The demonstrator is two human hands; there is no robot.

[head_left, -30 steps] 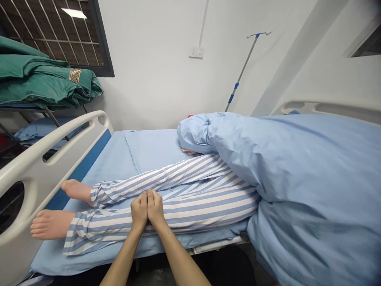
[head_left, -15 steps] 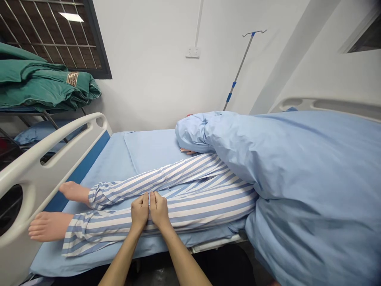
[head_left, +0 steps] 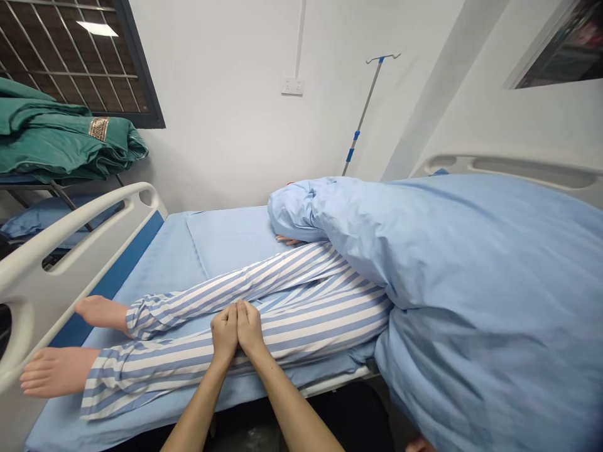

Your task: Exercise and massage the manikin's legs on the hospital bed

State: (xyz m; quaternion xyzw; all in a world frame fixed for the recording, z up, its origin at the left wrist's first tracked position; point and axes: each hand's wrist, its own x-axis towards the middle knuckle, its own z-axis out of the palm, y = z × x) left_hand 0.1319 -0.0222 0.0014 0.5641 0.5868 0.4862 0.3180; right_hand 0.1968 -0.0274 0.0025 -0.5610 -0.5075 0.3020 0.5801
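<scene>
The left hand (head_left: 224, 336) and right hand (head_left: 249, 328) lie side by side, their fingers (head_left: 247, 317) together, resting rather than clamped, on the near blue-and-white striped trouser leg (head_left: 311, 339) of a manikin (head_left: 59, 371) stretched across a blue-sheeted hospital bed (head_left: 160, 270), its upper body under a pale blue quilt (head_left: 471, 263)
</scene>
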